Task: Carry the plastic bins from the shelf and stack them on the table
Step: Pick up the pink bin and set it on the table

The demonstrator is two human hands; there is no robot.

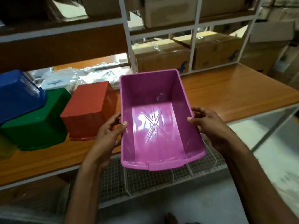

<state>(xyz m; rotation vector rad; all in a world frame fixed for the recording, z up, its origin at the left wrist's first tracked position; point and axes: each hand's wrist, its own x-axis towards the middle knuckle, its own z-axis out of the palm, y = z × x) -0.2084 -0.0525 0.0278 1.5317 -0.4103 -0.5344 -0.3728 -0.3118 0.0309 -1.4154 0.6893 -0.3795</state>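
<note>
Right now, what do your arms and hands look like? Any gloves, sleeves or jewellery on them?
Both hands, left hand and right hand, are bare: no gloves, rings, watch or bracelets visible. Both forearms are uncovered too, with no sleeve reaching into view, and I see no markings on them.

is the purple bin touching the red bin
Apart. The head view shows the purple bin held up by both hands, with the left hand between it and the red bin.
</note>
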